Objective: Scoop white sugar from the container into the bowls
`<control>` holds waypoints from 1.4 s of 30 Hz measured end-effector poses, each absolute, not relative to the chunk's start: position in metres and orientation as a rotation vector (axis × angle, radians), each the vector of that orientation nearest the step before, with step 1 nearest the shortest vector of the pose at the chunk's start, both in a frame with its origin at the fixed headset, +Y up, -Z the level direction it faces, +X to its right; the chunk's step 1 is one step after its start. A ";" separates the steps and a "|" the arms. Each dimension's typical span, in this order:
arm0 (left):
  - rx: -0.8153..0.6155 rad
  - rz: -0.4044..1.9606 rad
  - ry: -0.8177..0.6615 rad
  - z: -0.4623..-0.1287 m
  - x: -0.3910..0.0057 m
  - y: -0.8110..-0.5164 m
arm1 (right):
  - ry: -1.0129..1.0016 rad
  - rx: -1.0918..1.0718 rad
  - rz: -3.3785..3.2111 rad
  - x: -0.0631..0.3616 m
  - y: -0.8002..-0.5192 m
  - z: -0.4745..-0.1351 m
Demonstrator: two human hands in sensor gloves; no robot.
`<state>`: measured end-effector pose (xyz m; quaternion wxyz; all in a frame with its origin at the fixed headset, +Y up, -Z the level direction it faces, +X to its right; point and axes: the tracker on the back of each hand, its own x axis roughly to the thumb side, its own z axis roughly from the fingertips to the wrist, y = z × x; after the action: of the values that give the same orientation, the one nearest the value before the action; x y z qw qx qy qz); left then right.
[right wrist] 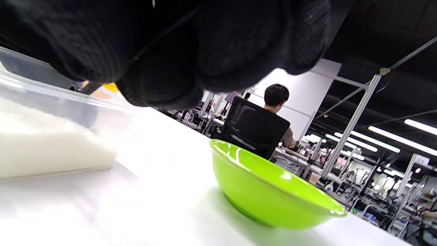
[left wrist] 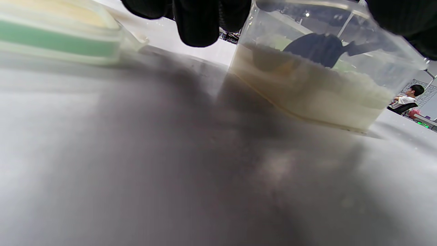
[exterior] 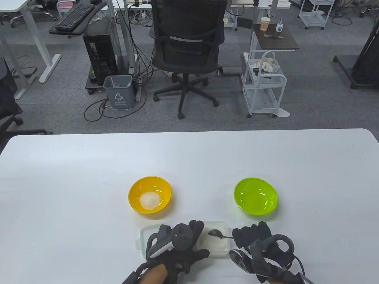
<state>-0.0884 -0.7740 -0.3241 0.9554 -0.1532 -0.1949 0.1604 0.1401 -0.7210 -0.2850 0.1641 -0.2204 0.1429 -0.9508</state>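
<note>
An open office with grey carpet, a black mesh chair (exterior: 187, 44) and a white wire trolley (exterior: 263, 85) lies beyond the broad white table (exterior: 88, 183). Near its front edge stands a clear rectangular plastic container (exterior: 217, 247) partly filled with white sugar (left wrist: 317, 99); its clear lid with a green seal (exterior: 145, 239) lies just to its left. Farther back sit a round orange plastic bowl (exterior: 150, 193), holding a small heap of sugar, to the left, and a round lime-green plastic bowl (exterior: 255, 196), with nothing visible in it, to the right, well apart.

The left hand (exterior: 177, 245) in a black glove rests against the container's left side, fingers curled about its wall. The right hand (exterior: 254, 239) is at the container's right edge, fingers closed on the handle of a dark metal spoon (exterior: 215, 233) whose bowl hangs over the sugar; whether it touches the sugar is hard to tell.
</note>
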 end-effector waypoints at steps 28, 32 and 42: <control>-0.318 0.333 -0.390 -0.323 -0.087 -0.774 | -0.652 -0.205 -3.595 0.188 -0.754 -0.325; -0.318 0.333 -0.390 -0.324 -0.087 -0.774 | -0.740 -0.185 -3.637 0.192 -0.759 -0.327; -0.318 0.334 -0.389 -0.323 -0.087 -0.774 | -0.823 -0.149 -3.691 0.197 -0.765 -0.328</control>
<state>-0.0873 -0.7743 -0.3234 0.9549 -0.1565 -0.1915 0.1643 0.1968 -0.7649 -0.3282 -0.3161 -0.0374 -0.2063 -0.9253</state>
